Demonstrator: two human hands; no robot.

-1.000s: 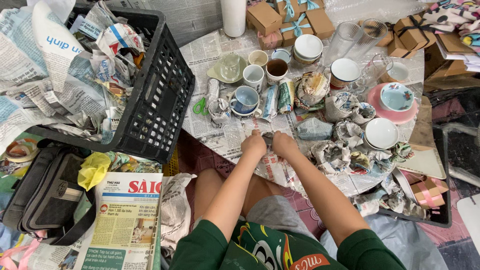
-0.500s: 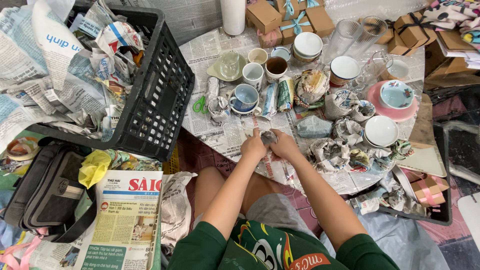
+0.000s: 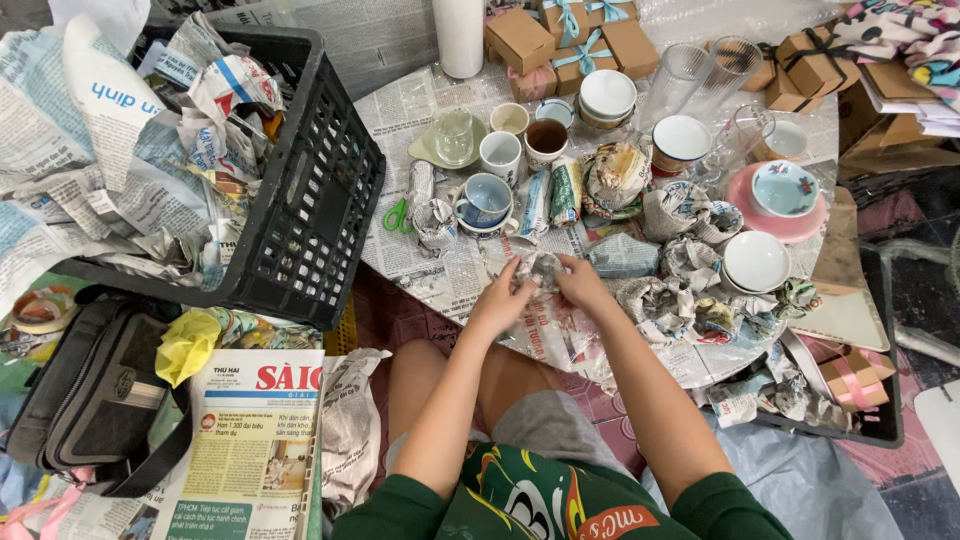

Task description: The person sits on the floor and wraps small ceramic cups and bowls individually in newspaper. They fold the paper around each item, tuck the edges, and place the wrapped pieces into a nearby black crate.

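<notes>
Both hands meeting over near edge of newspaper-covered table [image 3: 420,100], small paper-wrapped bundle [image 3: 541,268] sitting right between them. Left hand [image 3: 502,295] curling around bundle's left side, fingers closed on wrapping; right hand [image 3: 580,285] pinching it from right, fingers bent in. Bundle too crumpled to tell its long axis, honestly. Neither hand nearer, both touching. Blue mug [image 3: 485,200] sitting just beyond, black crate [image 3: 310,200] well off to left.
</notes>
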